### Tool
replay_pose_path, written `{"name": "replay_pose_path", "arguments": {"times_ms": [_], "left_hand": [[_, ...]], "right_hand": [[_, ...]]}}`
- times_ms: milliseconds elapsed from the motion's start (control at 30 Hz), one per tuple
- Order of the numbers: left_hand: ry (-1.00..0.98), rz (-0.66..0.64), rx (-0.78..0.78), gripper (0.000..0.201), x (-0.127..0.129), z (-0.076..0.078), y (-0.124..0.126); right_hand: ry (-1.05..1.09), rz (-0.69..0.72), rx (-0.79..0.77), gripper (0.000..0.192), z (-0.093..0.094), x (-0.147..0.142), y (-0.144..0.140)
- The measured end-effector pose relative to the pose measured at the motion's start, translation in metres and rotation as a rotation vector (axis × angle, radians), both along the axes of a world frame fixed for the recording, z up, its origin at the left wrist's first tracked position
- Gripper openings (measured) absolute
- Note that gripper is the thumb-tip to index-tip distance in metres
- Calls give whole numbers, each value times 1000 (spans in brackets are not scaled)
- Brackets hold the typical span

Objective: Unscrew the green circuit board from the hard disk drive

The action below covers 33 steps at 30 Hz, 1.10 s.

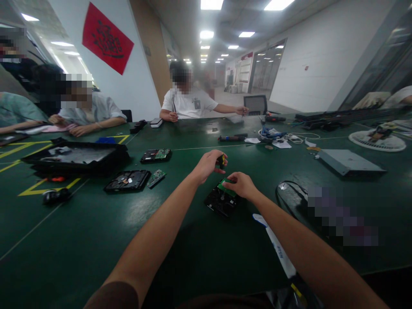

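Hard drive lies on the table, right hand pinching its green board, left hand gripping a small tool.

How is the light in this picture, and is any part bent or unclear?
In the head view, ceiling lamps glare white and reflect softly on the green table; straight wall lines bend toward the edges, a wide-lens distortion; the far corridor is hazy; the left hand, right hand and hard drive are fairly sharp but dim.
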<state>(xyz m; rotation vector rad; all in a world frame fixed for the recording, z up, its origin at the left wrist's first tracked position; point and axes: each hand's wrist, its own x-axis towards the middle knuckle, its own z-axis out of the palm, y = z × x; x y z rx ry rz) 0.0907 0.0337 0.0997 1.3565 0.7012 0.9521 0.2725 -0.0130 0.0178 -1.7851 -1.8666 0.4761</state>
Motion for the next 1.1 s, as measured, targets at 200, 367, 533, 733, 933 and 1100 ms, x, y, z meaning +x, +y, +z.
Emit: {"name": "replay_pose_path", "arguments": {"times_ms": [200,367,533,733,933,1100], "left_hand": [[-196,-26,-169,26,8,-8,1],[-184,-28,-101,30,10,-10,0],[-122,-21,-22,30,6,-6,-2],[-82,-58,-38,31,3,-6,-1],[-175,-67,-179,28,7,-10,1],[-142,-45,-153,29,5,-9,3]], "right_hand": [[22,-1,1,37,2,-1,-2],[19,-6,-1,36,3,-2,-2],[10,-10,13,36,2,-2,-2],[17,-3,19,37,0,-1,-1],[12,12,22,35,2,-1,-2],[21,-2,17,36,3,-2,-3]]}}
